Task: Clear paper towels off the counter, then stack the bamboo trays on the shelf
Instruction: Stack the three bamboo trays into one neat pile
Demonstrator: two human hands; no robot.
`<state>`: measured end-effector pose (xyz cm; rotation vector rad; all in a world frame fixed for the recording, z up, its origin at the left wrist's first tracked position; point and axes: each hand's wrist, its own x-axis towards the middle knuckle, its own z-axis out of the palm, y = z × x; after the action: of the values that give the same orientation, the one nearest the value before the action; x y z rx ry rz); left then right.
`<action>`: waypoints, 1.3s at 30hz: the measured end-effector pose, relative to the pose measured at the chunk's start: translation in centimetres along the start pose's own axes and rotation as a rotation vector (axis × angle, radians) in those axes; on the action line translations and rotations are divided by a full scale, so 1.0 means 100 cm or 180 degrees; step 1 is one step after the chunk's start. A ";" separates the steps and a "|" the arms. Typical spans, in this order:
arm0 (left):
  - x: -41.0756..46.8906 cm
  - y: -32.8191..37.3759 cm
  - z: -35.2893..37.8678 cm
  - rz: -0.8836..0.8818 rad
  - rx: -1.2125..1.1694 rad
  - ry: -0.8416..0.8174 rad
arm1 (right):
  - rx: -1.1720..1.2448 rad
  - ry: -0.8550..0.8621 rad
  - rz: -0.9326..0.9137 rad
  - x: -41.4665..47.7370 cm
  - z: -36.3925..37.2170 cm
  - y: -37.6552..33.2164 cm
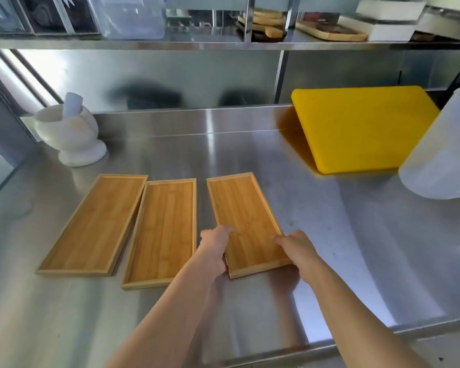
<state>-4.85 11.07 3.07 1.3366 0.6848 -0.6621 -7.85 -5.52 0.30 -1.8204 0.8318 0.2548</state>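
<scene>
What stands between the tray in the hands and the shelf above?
Nothing visible blocks the right tray, held by the left hand and right hand. The shelf already carries boxes and boards, so free space looks limited.

The counter (329,235) is brushed steel, smooth and glossy with glare. Three trays (246,221) are matt, grained bamboo. Beyond them, the board (361,128) looks smooth matt yellow plastic, the jug (441,155) translucent plastic, the mortar (69,134) polished white stone.

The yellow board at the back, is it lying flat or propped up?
Propped up: the yellow board tilts, its far edge against the back wall, its near edge on the counter.
</scene>
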 end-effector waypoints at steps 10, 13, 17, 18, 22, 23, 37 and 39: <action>-0.017 0.019 -0.017 0.0405 0.0921 0.0074 | -0.0168 -0.0238 -0.0445 -0.029 -0.012 -0.042; -0.024 0.039 -0.028 0.0686 0.0998 0.0253 | 0.0100 -0.0294 -0.0573 -0.040 -0.009 -0.065; -0.036 0.061 -0.056 0.1023 0.1082 0.0482 | 0.0324 -0.0413 -0.0815 -0.051 0.007 -0.084; -0.037 0.062 -0.064 0.1221 0.1120 0.0546 | 0.0247 -0.0393 -0.0957 -0.053 0.014 -0.085; -0.036 0.047 -0.107 0.2022 0.2044 0.0833 | -0.0765 -0.0102 -0.1944 -0.064 0.051 -0.077; -0.033 0.040 -0.119 0.2127 0.2319 0.0926 | -0.0964 -0.0097 -0.2123 -0.067 0.061 -0.072; 0.005 -0.005 -0.186 0.2012 0.2977 0.1360 | -0.1815 -0.0191 -0.2073 -0.063 0.146 -0.026; 0.007 -0.006 -0.187 0.2071 0.3142 0.1447 | -0.1884 -0.0146 -0.2098 -0.061 0.149 -0.024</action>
<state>-6.07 29.57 0.26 2.5226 0.1954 -0.1190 -7.69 10.70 -0.70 -2.5188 0.0777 0.1150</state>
